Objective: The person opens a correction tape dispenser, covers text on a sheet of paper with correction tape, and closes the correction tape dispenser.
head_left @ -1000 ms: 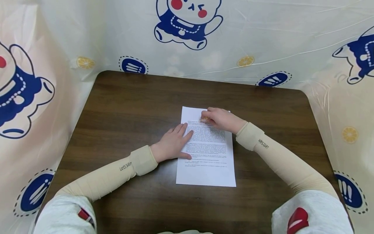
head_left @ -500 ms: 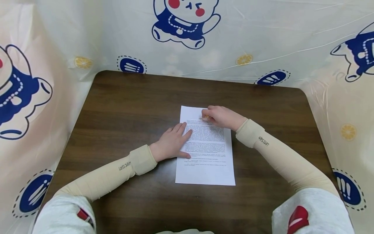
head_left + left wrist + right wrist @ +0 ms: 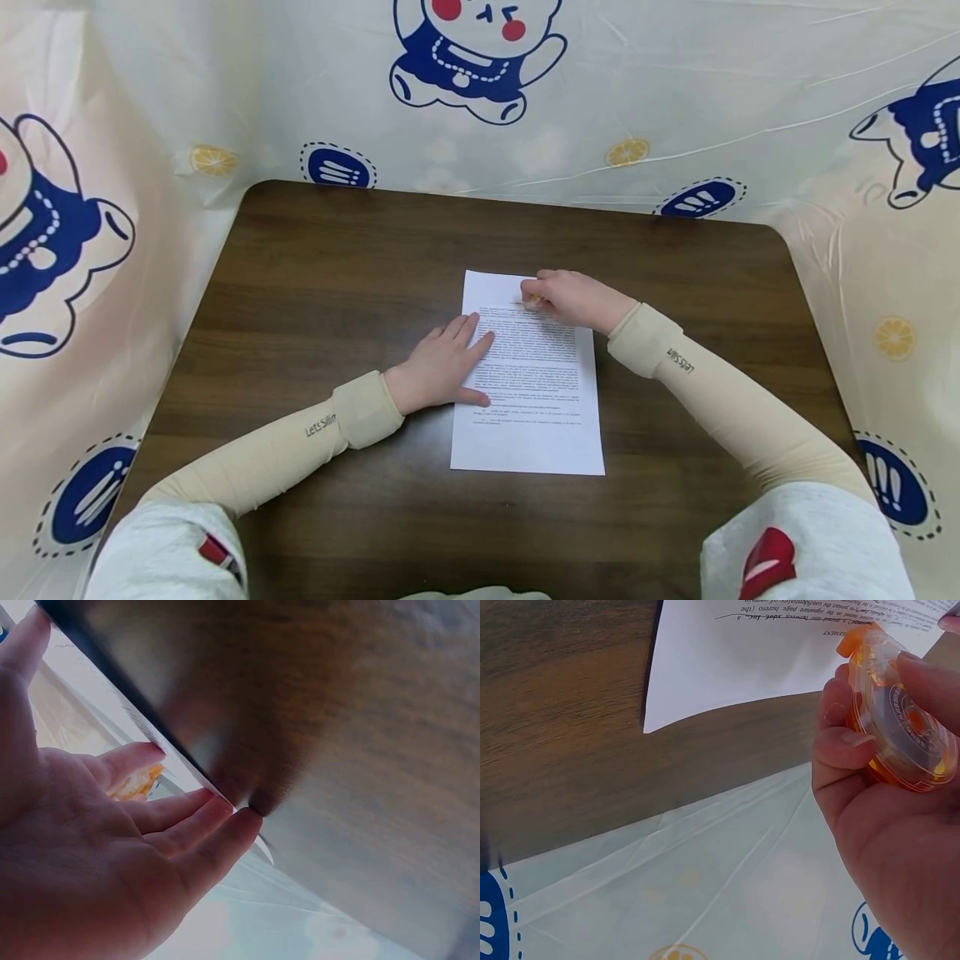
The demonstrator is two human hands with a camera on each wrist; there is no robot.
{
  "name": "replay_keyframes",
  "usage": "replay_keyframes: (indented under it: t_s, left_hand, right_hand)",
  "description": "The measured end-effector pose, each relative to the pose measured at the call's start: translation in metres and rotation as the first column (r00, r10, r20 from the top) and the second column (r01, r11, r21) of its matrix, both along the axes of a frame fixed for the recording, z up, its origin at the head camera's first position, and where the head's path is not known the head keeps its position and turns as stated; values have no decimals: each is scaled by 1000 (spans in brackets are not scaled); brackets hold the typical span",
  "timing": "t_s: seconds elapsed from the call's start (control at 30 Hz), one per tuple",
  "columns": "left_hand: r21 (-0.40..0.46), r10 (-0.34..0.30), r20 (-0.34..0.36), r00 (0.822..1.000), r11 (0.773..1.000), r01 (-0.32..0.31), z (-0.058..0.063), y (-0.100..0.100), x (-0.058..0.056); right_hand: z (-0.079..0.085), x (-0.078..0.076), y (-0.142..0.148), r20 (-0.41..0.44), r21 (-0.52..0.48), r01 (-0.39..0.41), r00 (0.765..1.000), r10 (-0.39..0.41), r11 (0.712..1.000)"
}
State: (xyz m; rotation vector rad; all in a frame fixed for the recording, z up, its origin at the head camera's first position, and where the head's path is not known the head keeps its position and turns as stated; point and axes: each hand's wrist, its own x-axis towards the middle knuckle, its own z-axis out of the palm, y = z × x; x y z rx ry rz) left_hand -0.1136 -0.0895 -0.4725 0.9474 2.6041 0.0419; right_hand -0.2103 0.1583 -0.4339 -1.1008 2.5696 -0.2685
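A printed sheet of paper (image 3: pixel 525 450) lies on the brown table. My left hand (image 3: pixel 442 367) rests with spread fingers on its left side; in the left wrist view the fingertips (image 3: pixel 247 817) meet the sheet's edge. My right hand (image 3: pixel 577 302) is over the upper part of the page and grips an orange, see-through correction tape dispenser (image 3: pixel 907 720) between thumb and fingers. Its orange tip (image 3: pixel 857 639) is at the top lines of text, where a dark line runs through some printed words. In the head view the fingers mostly hide the dispenser.
The wooden table (image 3: pixel 337 267) extends around the sheet on all sides. A pale plastic curtain (image 3: pixel 315 75) with blue cartoon prints hangs behind and along both sides of the table. In the right wrist view one corner of the paper (image 3: pixel 656 724) curls slightly.
My right hand, with the correction tape dispenser, has shifted slightly to the right along the top lines of the page. The left hand has stayed in place on the sheet.
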Motion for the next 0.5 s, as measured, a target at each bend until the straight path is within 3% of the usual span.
replay_keyframes:
  t_s: [0.5]
  left_hand:
    - [-2,8,19,1000,1000,-8,3,1,0]
  right_hand:
    - [2,3,4,-3,10,9,1000,-9,1000]
